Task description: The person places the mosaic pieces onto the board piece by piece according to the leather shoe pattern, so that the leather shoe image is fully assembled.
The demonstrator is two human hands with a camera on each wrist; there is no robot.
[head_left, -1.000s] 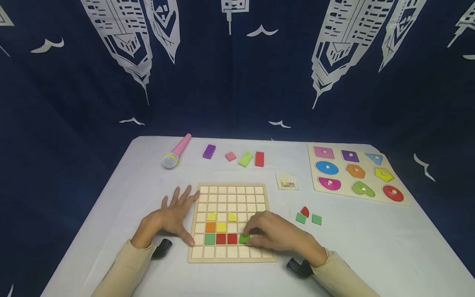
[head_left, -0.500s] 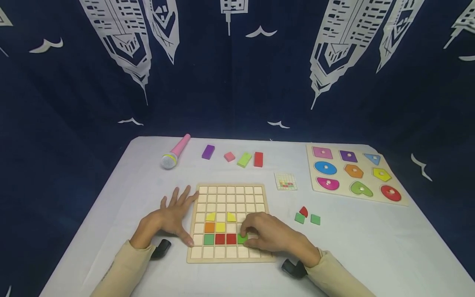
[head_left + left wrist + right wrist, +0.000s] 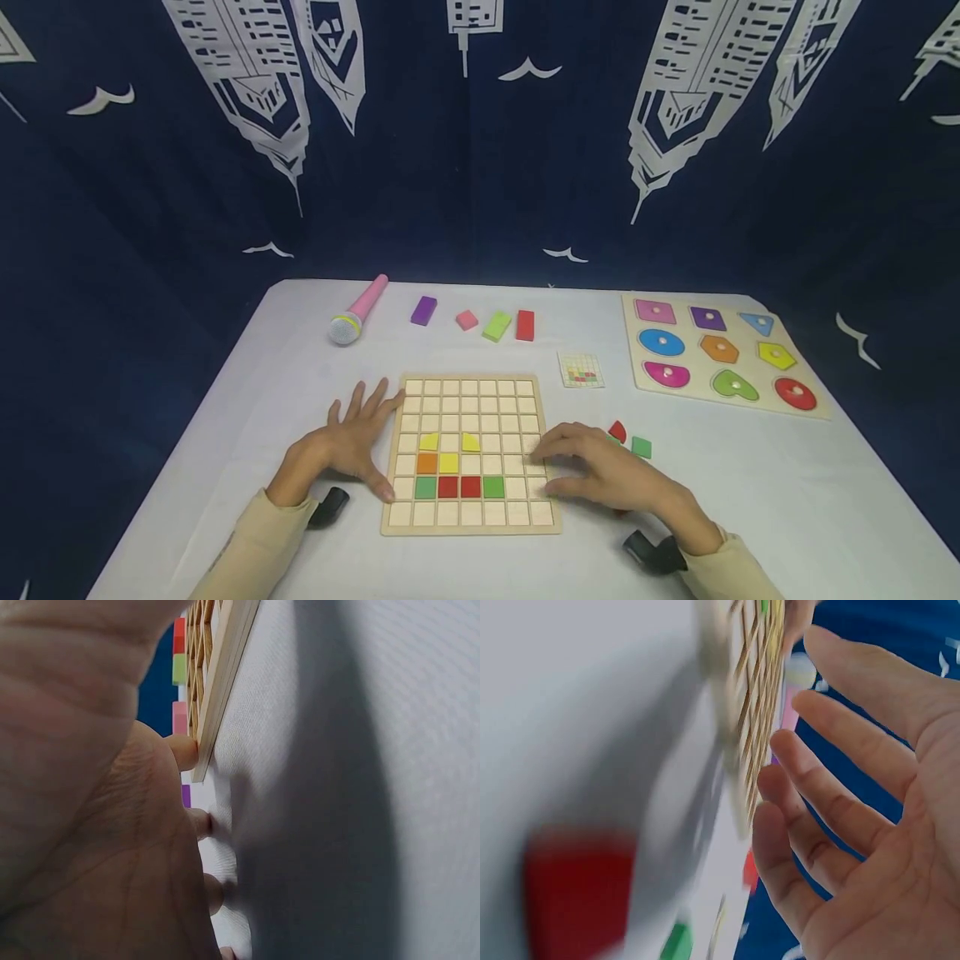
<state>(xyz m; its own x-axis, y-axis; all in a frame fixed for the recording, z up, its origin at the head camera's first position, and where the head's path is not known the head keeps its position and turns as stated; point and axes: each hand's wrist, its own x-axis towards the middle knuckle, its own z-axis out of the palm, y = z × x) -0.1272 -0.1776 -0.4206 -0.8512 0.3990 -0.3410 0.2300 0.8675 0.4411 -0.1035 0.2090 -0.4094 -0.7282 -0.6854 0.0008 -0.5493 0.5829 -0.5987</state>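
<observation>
A wooden grid board [image 3: 471, 529] lies on the white table, with several coloured tiles in its cells. Its lower filled row has a green tile [image 3: 425, 487], two red tiles [image 3: 459, 487] and a brighter green tile [image 3: 493, 487]. Above them sit an orange tile [image 3: 427, 463], a yellow square [image 3: 448, 463] and two yellow quarter-round tiles [image 3: 470, 442]. My left hand [image 3: 348, 442] is spread, thumb and index finger touching the board's left edge. Over the board's right edge is my right hand [image 3: 600, 471], fingers loosely bent with nothing between them; the right wrist view shows its bare palm [image 3: 900, 855].
Right of the board lie a green tile [image 3: 641, 447] and a red quarter-round tile [image 3: 617, 431], partly behind the hand. A small pattern card [image 3: 581, 371] and a shape puzzle [image 3: 697, 396] lie beyond. At the back are a pink toy microphone [image 3: 360, 310] and several blocks [image 3: 525, 326].
My right hand has let go of the bright green tile, which now lies flat in its cell, and moved right to the board's edge. The left hand has stayed in place.
</observation>
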